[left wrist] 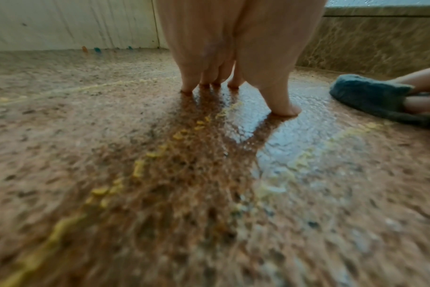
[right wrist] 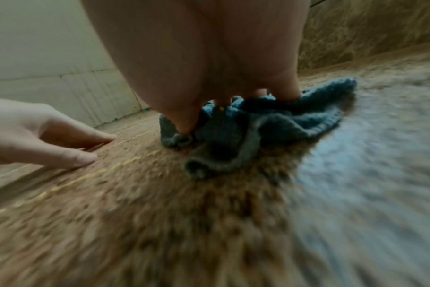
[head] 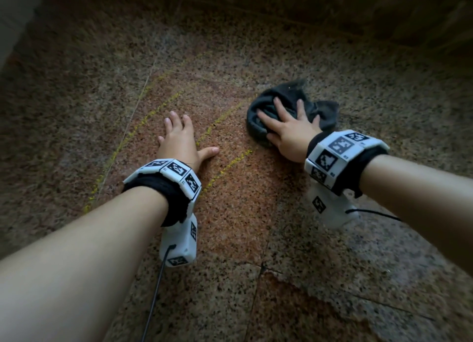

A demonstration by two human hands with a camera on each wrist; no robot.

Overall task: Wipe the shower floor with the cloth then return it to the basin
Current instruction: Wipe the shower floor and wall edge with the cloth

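Observation:
A dark grey cloth (head: 284, 96) lies bunched on the speckled granite shower floor (head: 230, 213). My right hand (head: 279, 121) lies on top of it with fingers spread and presses it down; in the right wrist view the right hand (right wrist: 233, 108) pushes thumb and fingertips into the cloth (right wrist: 295, 124). My left hand (head: 192, 137) rests flat on the bare floor to the left of the cloth, fingers straight, holding nothing. In the left wrist view the left hand (left wrist: 246, 95) touches the wet floor with its fingertips, the cloth (left wrist: 371, 95) to its right. The basin is out of view.
Thin yellow streaks (head: 222, 116) cross the floor between and around the hands. A white wall (head: 15, 22) rises at the far left and a brown stone wall (head: 332, 9) runs along the back. Tile joints cross the near floor (head: 261, 265).

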